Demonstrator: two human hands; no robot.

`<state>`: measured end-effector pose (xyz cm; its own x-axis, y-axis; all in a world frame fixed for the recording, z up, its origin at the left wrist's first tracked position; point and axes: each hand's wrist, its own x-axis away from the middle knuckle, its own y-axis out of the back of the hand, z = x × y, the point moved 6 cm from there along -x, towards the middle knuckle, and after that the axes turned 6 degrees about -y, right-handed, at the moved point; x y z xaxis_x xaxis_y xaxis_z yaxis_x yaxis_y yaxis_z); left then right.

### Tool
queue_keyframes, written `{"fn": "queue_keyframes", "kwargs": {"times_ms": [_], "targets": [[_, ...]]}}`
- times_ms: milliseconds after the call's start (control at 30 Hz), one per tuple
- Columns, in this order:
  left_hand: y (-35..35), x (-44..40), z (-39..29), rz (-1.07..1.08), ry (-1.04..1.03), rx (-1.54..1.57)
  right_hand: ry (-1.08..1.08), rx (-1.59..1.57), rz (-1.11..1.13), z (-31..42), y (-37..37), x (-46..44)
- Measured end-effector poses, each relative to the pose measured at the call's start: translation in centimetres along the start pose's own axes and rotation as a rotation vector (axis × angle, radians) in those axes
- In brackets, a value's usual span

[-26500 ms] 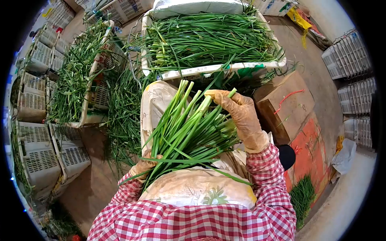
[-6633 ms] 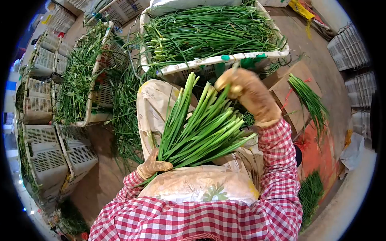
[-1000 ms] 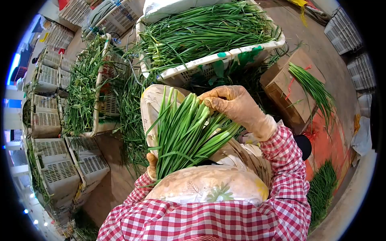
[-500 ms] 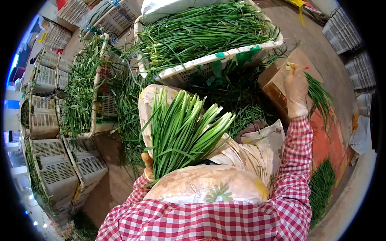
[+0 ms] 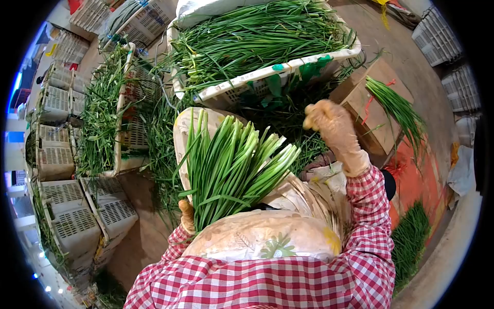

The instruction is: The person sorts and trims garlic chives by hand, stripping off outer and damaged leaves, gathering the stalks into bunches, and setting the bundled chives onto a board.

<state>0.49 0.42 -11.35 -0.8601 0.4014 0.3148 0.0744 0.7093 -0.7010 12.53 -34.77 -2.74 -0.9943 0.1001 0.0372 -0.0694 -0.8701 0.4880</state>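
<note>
Cardboard box (image 5: 374, 122) edge supports chives (image 5: 395, 104). Left hand (image 5: 187, 216) clasps a bunch (image 5: 231, 170), which loosening may scatter; right hand (image 5: 332, 123), blurred: grip unclear.

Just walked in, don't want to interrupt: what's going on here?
A person in a checked shirt has long green stalks spread before them, the gloved left hand at the lower end. The gloved right hand is raised apart from the stalks, blurred, so whether it holds anything is unclear. A smaller bunch lies over a cardboard box, and a crate ahead is full of more.
</note>
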Motion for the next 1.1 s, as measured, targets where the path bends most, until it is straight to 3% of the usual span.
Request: {"fn": "queue_keyframes", "kwargs": {"times_ms": [33,67,133,167,200,233,300,333,433,533,567,600,633,733,800,833,867,967,1033,1100], "targets": [[-0.2,0.0,0.0,-0.007,0.000,-0.014,0.103,0.412,-0.226,0.3,1.4,-0.3],[0.1,0.0,0.0,-0.002,-0.018,-0.009,0.103,0.413,-0.226,0.1,1.5,-0.1],[-0.3,-0.1,-0.1,-0.017,-0.018,-0.032,0.012,-0.178,-0.084,1.2,1.7,0.5],[-0.5,-0.1,-0.1,-0.032,-0.013,-0.055,-0.101,-0.353,0.119,3.5,0.5,1.3],[-0.2,-0.3,-0.1,-0.031,-0.007,-0.056,-0.042,-0.420,0.241,4.0,-1.0,2.1],[-0.1,-0.5,-0.1,0.026,-0.009,0.020,-0.158,-0.268,0.348,5.4,-2.0,2.8],[-0.1,-0.6,-0.2,0.092,-0.002,0.102,-0.133,0.112,0.338,6.9,-3.3,2.8],[-0.1,-0.5,-0.1,0.095,0.003,0.103,-0.133,0.111,0.339,6.5,-4.0,3.0],[0.1,-0.1,-0.1,0.069,0.009,0.065,0.058,-0.133,0.164,6.3,-4.4,3.0],[0.1,0.1,-0.2,0.058,0.015,0.043,0.486,0.157,-0.234,7.7,-1.0,2.7],[0.1,0.1,-0.2,0.059,0.016,0.038,0.565,0.614,-0.453,7.4,0.3,2.2],[0.0,0.1,-0.2,0.059,0.016,0.033,0.396,0.635,-0.525,6.4,1.9,1.1],[0.0,0.1,-0.3,0.060,0.016,0.032,-0.103,0.205,-0.261,4.2,2.7,0.0],[-0.2,-0.1,-0.6,0.065,0.018,0.011,0.227,-0.022,0.003,4.1,-1.4,0.5],[-0.5,-0.2,-0.9,0.064,0.019,-0.008,0.202,-0.046,0.353,5.1,-4.1,1.4],[-0.7,-0.2,-1.0,0.063,0.020,-0.014,0.070,-0.093,0.496,5.4,-5.1,2.1],[-0.8,0.0,-1.1,0.061,0.021,-0.033,0.078,-0.093,0.509,5.4,-5.4,2.4],[-1.0,0.1,-1.5,0.055,0.026,-0.063,-0.010,-0.526,0.303,5.2,-4.5,2.3],[-1.1,0.0,-1.6,0.057,0.037,-0.082,0.005,-0.309,0.032,4.1,-1.3,1.0],[-1.5,-0.2,-1.8,0.059,0.052,-0.126,0.039,0.348,-0.303,1.7,3.0,-1.5]]}}
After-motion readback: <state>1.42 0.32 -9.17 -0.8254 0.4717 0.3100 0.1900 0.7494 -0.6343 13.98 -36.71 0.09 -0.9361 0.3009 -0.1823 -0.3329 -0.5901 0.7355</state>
